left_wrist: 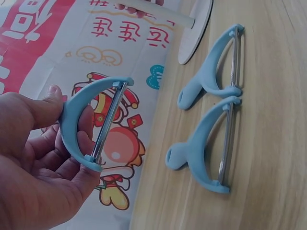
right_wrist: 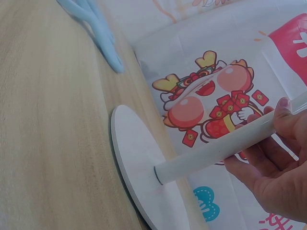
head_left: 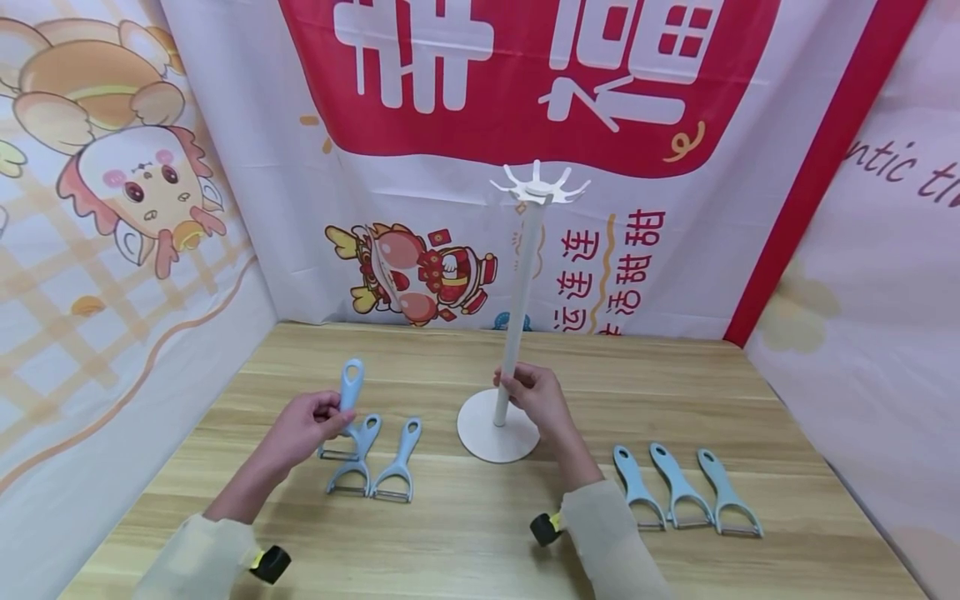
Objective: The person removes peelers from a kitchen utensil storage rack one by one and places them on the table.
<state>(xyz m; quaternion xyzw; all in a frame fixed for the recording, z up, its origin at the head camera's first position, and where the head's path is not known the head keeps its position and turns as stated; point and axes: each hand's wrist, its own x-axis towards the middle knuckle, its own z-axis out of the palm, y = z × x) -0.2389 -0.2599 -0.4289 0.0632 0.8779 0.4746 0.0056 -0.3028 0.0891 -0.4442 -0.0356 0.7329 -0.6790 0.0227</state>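
My left hand (head_left: 309, 427) holds a light blue peeler (left_wrist: 72, 120) above the table, its looped handle end pointing up and its metal blade downward. Below and beside that hand, two more blue peelers (head_left: 405, 450) lie flat on the wood. With curled fingers and thumb, my right hand (head_left: 538, 400) grips the white pole (right_wrist: 216, 151) of a stand low down, just above its round white base (head_left: 480, 429). A ring of white hooks (head_left: 537, 192) crowns the pole, and nothing hangs on it.
Three blue peelers (head_left: 675, 487) lie in a row on the right of the wooden table (head_left: 465, 542). A printed cloth (head_left: 420, 200) with red lettering hangs behind the table, and patterned cloths rise at both sides.
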